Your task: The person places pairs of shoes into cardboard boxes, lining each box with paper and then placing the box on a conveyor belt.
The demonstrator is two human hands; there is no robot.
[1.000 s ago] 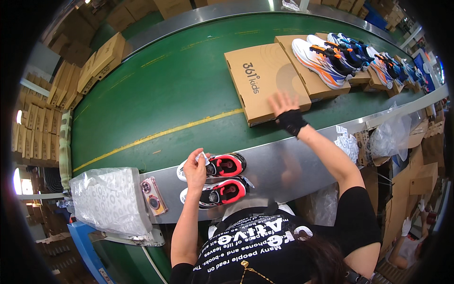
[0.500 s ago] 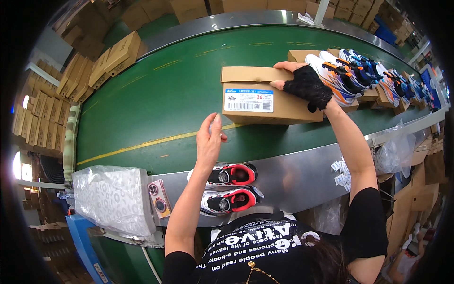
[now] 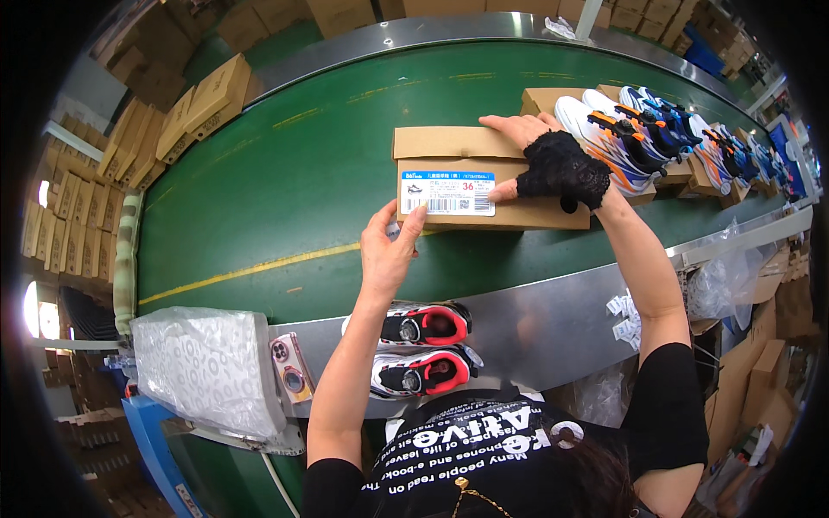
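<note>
A brown cardboard shoe box (image 3: 449, 147) lies tipped on its side on the green conveyor belt (image 3: 285, 190), its white end label facing me. My right hand (image 3: 553, 160), in a black lace fingerless glove, grips the box's right part from above. My left hand (image 3: 390, 250) touches the box's lower left corner, fingers spread against it. A pair of white, black and red sneakers (image 3: 423, 350) rests on the metal ledge (image 3: 535, 319) just below my left wrist.
Further open boxes with white, orange and blue sneakers (image 3: 639, 129) run along the belt to the right. A stack of white tissue sheets (image 3: 203, 367) and a phone (image 3: 289, 367) lie at the lower left. Flat cardboard boxes (image 3: 190, 108) are piled beyond the belt's left edge.
The box has been pulled toward me and turned further so the label faces up. My left hand rose from near the sneakers and now touches the box's corner.
</note>
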